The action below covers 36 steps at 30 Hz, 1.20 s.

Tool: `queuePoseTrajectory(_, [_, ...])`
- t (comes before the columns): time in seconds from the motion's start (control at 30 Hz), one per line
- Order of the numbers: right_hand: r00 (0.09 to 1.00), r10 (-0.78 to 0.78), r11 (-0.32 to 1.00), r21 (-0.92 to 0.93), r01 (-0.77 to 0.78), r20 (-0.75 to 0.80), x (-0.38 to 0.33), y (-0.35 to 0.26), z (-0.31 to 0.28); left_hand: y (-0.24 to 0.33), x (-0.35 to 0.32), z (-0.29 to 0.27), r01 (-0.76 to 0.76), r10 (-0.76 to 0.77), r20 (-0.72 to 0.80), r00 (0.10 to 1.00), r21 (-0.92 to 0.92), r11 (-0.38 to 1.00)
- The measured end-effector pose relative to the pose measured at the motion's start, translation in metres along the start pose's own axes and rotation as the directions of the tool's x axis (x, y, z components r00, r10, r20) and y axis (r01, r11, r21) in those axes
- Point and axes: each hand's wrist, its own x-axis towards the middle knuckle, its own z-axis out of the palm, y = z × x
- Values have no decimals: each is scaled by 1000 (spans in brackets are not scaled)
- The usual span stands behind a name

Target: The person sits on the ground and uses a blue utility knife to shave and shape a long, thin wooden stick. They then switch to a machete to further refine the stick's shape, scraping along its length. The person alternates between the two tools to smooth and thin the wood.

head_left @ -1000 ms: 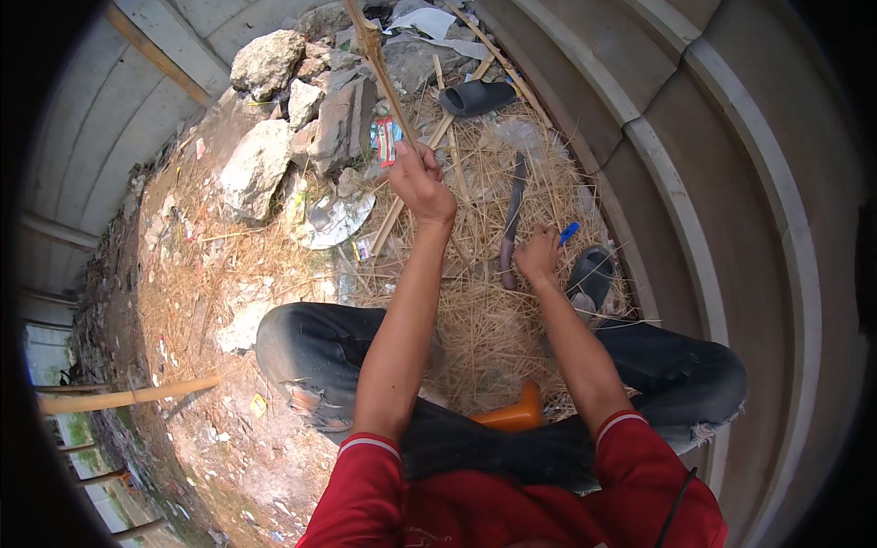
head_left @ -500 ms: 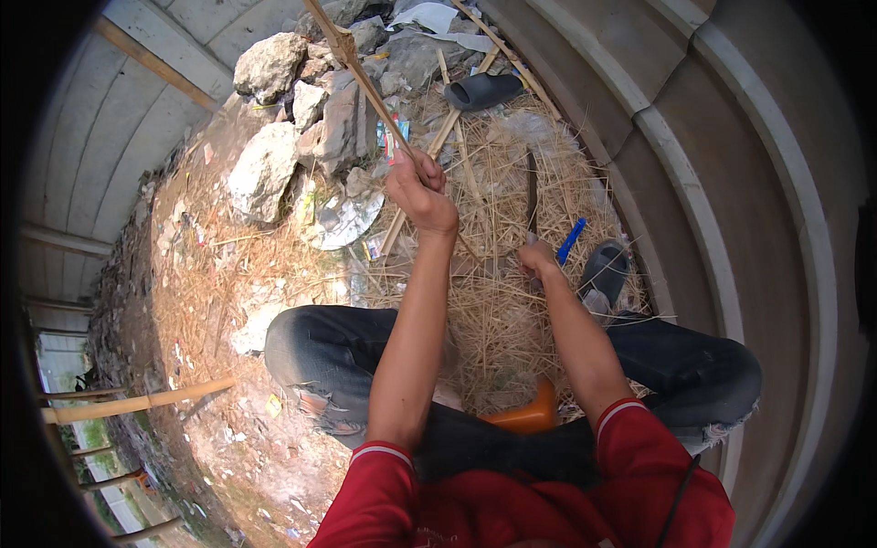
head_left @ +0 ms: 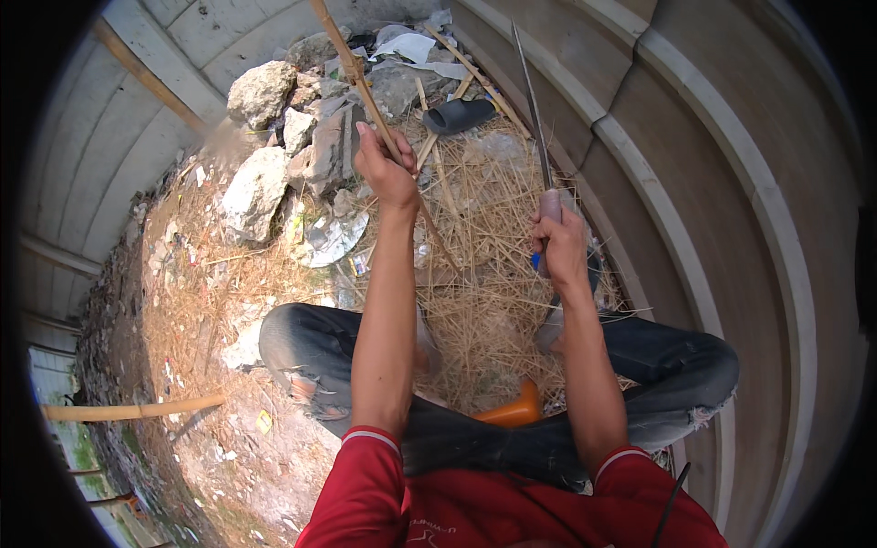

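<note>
My left hand (head_left: 391,175) is closed round a long bamboo stick (head_left: 351,66). The stick slants from the top of the view down past my wrist, and its thin lower end comes close to the straw. My right hand (head_left: 561,247) grips the handle of a long-bladed knife (head_left: 533,102), held up with the dark, narrow blade pointing away from me. Blade and stick are well apart. Behind the right fingers a bit of a blue object (head_left: 536,262) shows, mostly hidden. Straw-like slivers (head_left: 480,310) cover the ground between my legs.
Large rocks (head_left: 256,192) lie at the far left, near a dark slipper (head_left: 459,116) and bamboo strips (head_left: 437,173). A corrugated wall (head_left: 694,173) curves close along my right. An orange object (head_left: 513,407) sits between my legs. Litter dots the ground at left.
My right hand has lifted the knife off the straw, its blade now higher and farther up. The left hand has shifted slightly left with the bamboo stick still in it.
</note>
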Motion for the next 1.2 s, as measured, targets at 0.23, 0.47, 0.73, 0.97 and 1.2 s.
queuePoseTrajectory(0.23, [988,-129,951,271,148,-86,-102,18,43,-16,-15,25,-203,195,-103,975,-72,977])
queuePoseTrajectory(0.47, [817,528,827,78,-556,233,-119,24,16,-13,-14,-3,-211,205,-80,975,-75,975])
queuePoseTrajectory(0.73, [990,-118,939,333,87,74,-132,-3,31,-15,-10,-7,-193,173,-127,977,-166,967])
queuePoseTrajectory(0.97, [712,689,713,47,-700,138,-157,73,9,-18,-6,1,-196,214,67,974,-216,957])
queuePoseTrajectory(1.2, [998,-68,898,435,62,-2,-130,-37,17,-13,-15,1,-78,122,188,975,-224,971])
